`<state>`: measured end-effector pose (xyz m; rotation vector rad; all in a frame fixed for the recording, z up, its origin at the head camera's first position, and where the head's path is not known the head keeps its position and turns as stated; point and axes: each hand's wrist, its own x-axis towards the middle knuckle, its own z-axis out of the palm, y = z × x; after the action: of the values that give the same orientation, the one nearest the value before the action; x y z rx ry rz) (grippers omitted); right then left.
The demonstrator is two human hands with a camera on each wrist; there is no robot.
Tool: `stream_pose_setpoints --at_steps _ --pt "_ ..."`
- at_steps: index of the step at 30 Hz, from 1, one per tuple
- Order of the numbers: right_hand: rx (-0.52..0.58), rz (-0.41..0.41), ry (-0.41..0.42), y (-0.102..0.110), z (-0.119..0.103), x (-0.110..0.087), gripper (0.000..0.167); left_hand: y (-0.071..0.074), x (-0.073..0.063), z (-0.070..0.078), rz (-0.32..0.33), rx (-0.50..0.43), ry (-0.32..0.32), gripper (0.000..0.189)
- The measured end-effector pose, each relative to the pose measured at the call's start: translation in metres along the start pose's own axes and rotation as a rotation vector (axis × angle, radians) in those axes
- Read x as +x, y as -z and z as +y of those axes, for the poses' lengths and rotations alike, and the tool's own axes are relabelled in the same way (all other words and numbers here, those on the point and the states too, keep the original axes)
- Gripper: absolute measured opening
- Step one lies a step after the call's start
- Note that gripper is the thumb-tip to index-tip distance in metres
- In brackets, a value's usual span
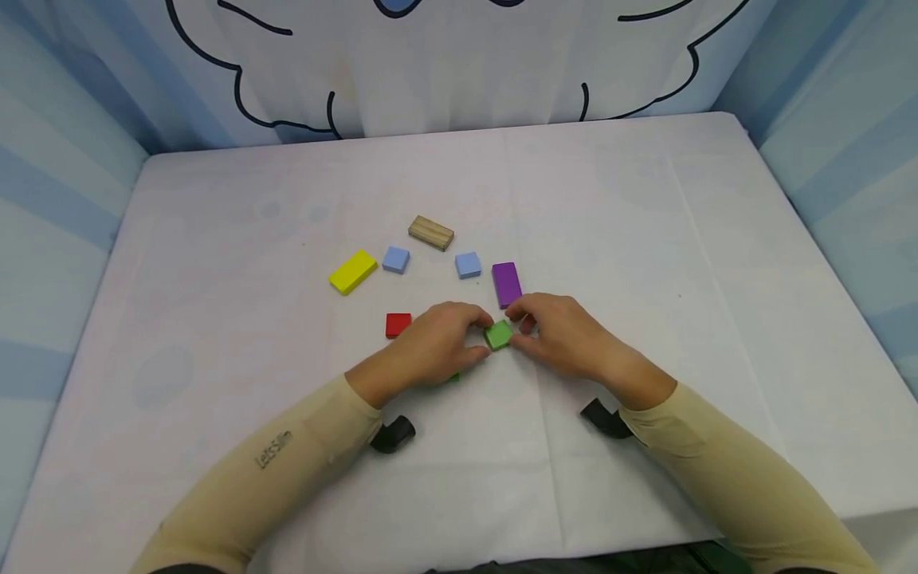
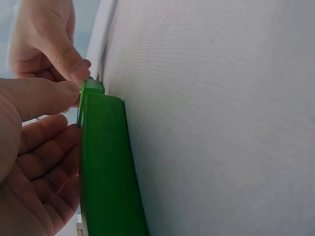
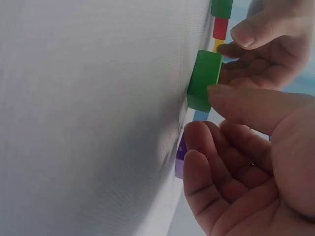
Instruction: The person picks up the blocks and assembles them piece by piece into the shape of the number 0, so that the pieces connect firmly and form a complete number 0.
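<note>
A small green block (image 1: 498,335) lies on the white cloth between both hands. My left hand (image 1: 446,339) is on its left side, with forefinger and thumb spread near its corners. On its other side, my right hand (image 1: 562,335) has its thumb tip against the block, as the right wrist view shows, while the other fingers bend loosely, apart from it. A second green block (image 2: 110,162) stands large in the left wrist view; in the head view it is mostly hidden under the left hand. Just beyond the right fingertips lies a purple block (image 1: 506,285).
A red block (image 1: 398,324) lies beside the left forearm. Farther back are a yellow block (image 1: 353,273), a light blue block (image 1: 396,260), another light blue block (image 1: 468,265) and a wooden block (image 1: 431,233). Curtains hang behind the table (image 1: 610,199).
</note>
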<state>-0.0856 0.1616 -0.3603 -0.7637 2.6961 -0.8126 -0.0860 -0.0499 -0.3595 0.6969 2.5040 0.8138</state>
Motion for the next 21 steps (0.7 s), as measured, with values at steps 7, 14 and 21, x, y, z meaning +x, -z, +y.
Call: stream_pose_setpoints --at_steps 7,14,21 --pt "0.014 0.014 -0.032 0.000 -0.001 0.002 0.021 0.007 -0.001 -0.003 0.003 -0.010 0.017 0.036" --pt "0.066 -0.015 -0.065 0.000 -0.003 0.003 0.029 0.016 0.008 -0.005 -0.021 0.004 0.020 0.038" --pt "0.059 -0.018 -0.036 -0.002 -0.004 0.004 0.026 0.014 0.017 -0.007 -0.075 -0.017 -0.011 0.038"
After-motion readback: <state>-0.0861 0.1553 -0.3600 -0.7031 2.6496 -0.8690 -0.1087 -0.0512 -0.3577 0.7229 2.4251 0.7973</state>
